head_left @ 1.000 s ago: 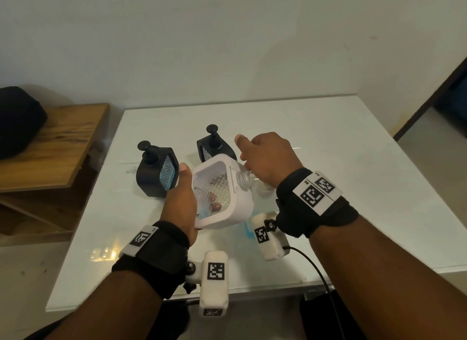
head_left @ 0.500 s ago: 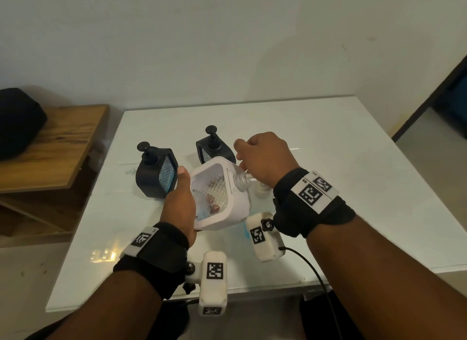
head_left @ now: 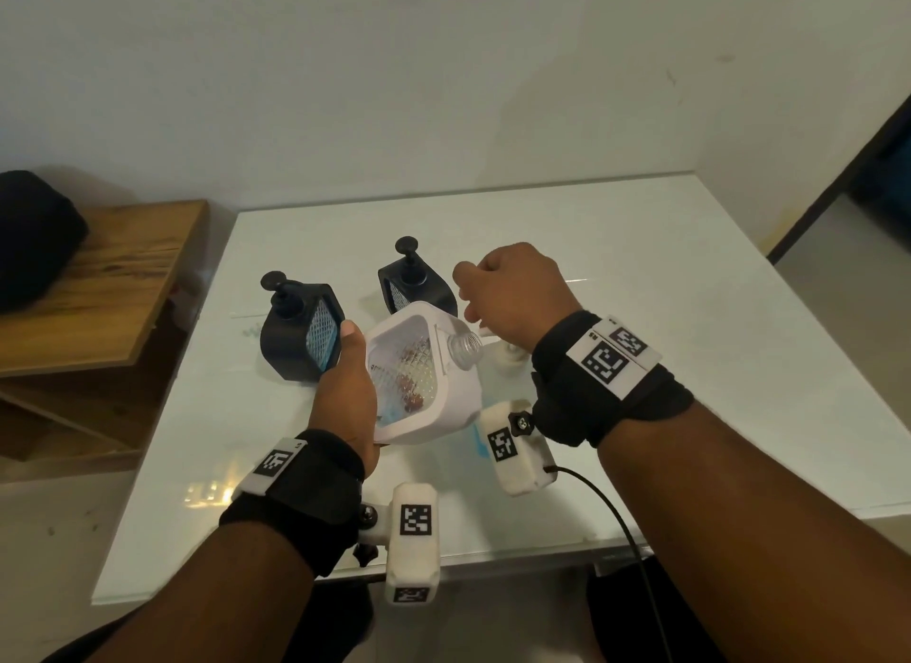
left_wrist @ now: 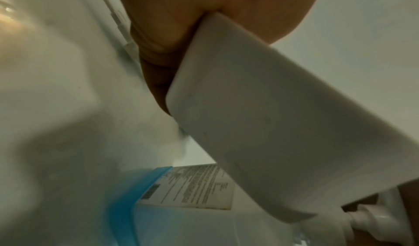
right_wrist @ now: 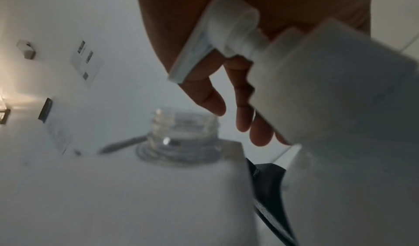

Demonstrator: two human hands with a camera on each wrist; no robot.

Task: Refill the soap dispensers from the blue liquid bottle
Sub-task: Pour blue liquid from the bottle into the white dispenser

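Note:
My left hand (head_left: 345,391) grips a white soap dispenser (head_left: 424,381), tilted to the right above the table. Its clear threaded neck (head_left: 466,349) is open and uncapped. My right hand (head_left: 512,292) hovers just right of the neck, its fingers curled around the white pump head (right_wrist: 226,35). In the left wrist view the dispenser body (left_wrist: 272,124) fills the frame, with the blue liquid bottle (left_wrist: 145,196) and its label lying on the table below. In the head view only a blue patch of that bottle (head_left: 475,438) shows under the dispenser.
Two black dispensers with pumps on stand behind on the white glass table (head_left: 690,317), one at the left (head_left: 296,337) and one further back (head_left: 419,287). A wooden bench (head_left: 98,292) with a dark bag (head_left: 34,238) sits left of the table.
My right hand has drawn the pump head up and away from the white dispenser, baring the clear neck. The left hand has kept its hold and tipped the dispenser slightly.

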